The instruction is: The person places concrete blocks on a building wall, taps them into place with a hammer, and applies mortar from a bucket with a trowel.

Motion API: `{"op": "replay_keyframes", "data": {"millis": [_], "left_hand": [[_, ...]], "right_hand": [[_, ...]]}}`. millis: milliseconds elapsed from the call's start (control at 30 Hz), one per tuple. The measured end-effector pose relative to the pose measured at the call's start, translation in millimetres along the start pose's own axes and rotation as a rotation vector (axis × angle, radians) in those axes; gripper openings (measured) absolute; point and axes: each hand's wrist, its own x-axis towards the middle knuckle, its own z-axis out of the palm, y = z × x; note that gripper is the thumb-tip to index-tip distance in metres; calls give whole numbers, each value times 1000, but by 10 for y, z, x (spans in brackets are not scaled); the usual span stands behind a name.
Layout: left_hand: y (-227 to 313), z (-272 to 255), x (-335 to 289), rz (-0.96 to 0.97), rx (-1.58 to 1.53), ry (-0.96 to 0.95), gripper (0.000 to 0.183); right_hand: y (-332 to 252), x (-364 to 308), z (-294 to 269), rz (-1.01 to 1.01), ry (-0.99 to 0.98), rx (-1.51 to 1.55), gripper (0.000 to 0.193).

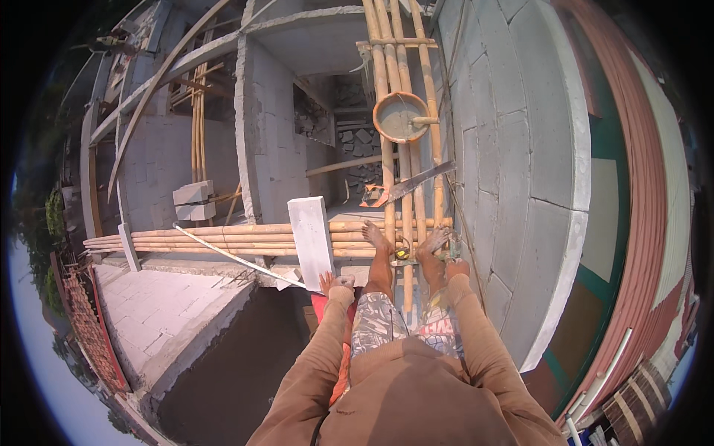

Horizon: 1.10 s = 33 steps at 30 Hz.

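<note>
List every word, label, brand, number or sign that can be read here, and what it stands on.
Shorts, right leg: bold letter-like print, broken up by folds; no complete word reads clearly.
Small yellow-and-dark thing between the feet: too small to tell if it is marked.
White block at the left hand, saw and bucket: no lettering visible.

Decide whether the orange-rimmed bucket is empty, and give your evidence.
Not empty: the bucket holds grey material, visible from above, and a pale handle sticks out of it. Its depth cannot be told.
</note>
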Motion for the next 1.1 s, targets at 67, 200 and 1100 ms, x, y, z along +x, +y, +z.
{"op": "replay_keyframes", "data": {"millis": [67,200,1100], "left_hand": [[-554,-267,-80,-155,-121,33,29],[-90,-554,-450,-207,-273,3,24],[309,593,204,-149,-332,272,21]], "right_hand": [[-443,-446,72,-49,-91,-160,29],[-709,-654,-101,-22,-100,-344,37],[-309,2003,2675,28,-128,-407,42]]}}
